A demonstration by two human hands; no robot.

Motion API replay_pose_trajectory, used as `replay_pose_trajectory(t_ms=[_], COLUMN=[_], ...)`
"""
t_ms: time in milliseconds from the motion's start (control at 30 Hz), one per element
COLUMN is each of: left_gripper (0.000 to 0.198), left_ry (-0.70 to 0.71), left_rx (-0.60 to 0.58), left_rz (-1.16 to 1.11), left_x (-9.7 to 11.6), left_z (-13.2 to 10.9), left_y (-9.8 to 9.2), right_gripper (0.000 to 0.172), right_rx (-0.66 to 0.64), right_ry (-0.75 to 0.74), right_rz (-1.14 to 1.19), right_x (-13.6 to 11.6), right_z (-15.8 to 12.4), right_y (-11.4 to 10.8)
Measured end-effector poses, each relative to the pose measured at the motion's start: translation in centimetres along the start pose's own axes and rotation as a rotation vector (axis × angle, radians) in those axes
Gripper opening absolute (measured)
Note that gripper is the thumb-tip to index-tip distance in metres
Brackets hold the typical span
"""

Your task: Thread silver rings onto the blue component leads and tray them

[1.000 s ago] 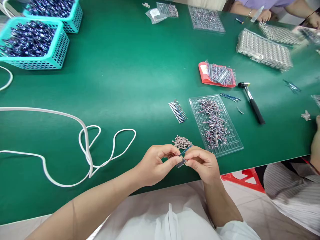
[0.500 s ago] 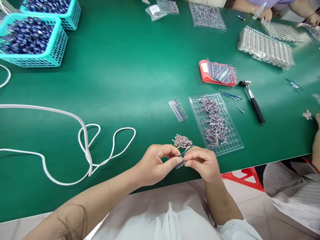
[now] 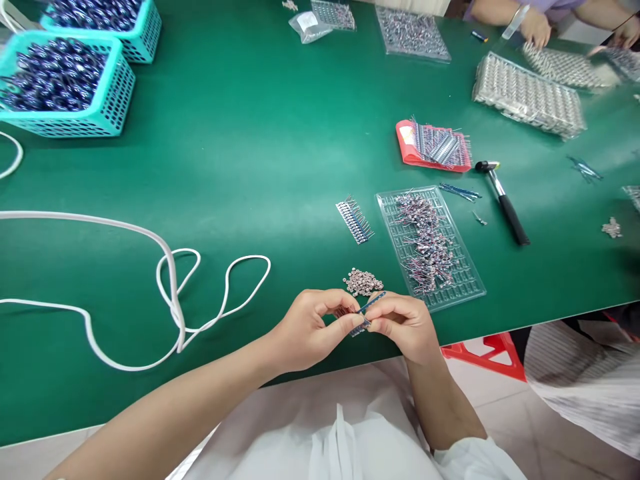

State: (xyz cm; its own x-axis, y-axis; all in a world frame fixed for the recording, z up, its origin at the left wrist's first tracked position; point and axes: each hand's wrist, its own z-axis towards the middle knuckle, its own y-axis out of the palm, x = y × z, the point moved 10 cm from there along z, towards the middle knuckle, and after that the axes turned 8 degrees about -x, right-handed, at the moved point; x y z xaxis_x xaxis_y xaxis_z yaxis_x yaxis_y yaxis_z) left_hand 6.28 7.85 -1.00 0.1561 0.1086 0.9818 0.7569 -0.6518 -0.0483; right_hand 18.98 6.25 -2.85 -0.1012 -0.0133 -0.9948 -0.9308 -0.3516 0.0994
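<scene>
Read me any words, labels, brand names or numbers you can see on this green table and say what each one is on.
None can be read.
White label inside the clear bag: too blurred.
Pale patch on the red holder: too small.
Blue strip between the left hand and right hand: no marking shows.

Matt green table [image 3: 280, 133]; clear glossy plastic tray [image 3: 467, 280]; perforated plastic basket [image 3: 113, 110].
</scene>
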Motion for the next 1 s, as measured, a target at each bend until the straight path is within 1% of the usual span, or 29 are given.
replay_pose_trajectory(t_ms=[100,267,367,433,600,767,1000], left_gripper=[0.016,0.014,0.013,0.013,0.013,0.011,0.011], left_ry=[-0.024,-0.054,-0.057,-0.067,-0.106,-0.113,-0.139], left_rx=[0.026,0.101,0.095,0.078,0.069,0.095,0.109], left_rz=[-0.033,-0.084,-0.123,-0.167,-0.211,-0.244,-0.276], left_x=[-0.3,-1.2,-1.7,-2.1,-2.6,-2.6,-3.0], left_z=[0.1,0.0,0.1,0.2,0.1,0.2,0.3], left_y=[-0.2,-0.6,-0.4,-0.2,0.0,-0.2,-0.2], right_gripper=[0.003,0.010,0.009,0.006,0.009,0.012,0.014], right_rx=[0.007,-0.012,-0.002,0.032,0.110,0.124,0.131], right_ry=[-0.011,0.008,0.031,0.050,0.108,0.138,0.129], right_rz=[-0.054,-0.141,-0.165,-0.177,-0.165,-0.170,-0.209], right_x=[-0.5,-1.1,-1.0,-0.8,0.0,0.3,0.3], right_z=[0.0,-0.6,-1.0,-1.2,-1.3,-1.3,-1.3], right_y=[-0.1,-0.3,-0.7,-1.0,-1.7,-1.6,-1.5])
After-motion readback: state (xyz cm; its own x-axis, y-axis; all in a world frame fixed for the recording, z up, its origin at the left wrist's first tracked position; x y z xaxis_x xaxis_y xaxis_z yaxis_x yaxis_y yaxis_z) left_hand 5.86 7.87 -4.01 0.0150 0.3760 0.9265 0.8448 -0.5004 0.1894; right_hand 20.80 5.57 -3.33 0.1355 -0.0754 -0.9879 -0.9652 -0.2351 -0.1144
